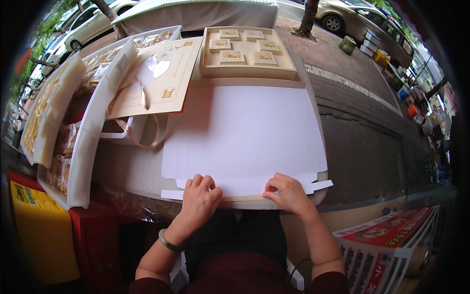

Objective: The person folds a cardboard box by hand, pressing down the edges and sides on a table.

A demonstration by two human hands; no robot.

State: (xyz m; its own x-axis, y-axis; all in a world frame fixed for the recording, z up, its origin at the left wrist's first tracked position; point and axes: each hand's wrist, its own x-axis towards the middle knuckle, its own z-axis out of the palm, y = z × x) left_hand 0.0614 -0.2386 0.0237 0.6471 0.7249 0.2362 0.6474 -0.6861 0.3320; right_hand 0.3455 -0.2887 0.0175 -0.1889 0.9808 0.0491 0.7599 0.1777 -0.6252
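A large white cardboard box blank (245,132) lies flat before me, with cut tabs at its near corners and a narrow cream strip along its near edge. Both hands pinch that near edge. My left hand (199,196), with a bangle on its wrist, is closed on the edge left of the middle. Fingers curled, my right hand (286,192) is closed on it to the right. Beyond the blank's far edge stands a shallow cream box (247,73) holding several small decorated boxes (231,57). A cream printed lid (178,68) with a window and ribbon rests at the far left.
White plastic crates (93,142) with wrapped packets stand along the left. A yellow box (41,230) sits below them, by a red surface (93,235). At lower right is a red printed sign (391,228). Past the table (129,166) are paving, a tree trunk (308,19) and parked cars.
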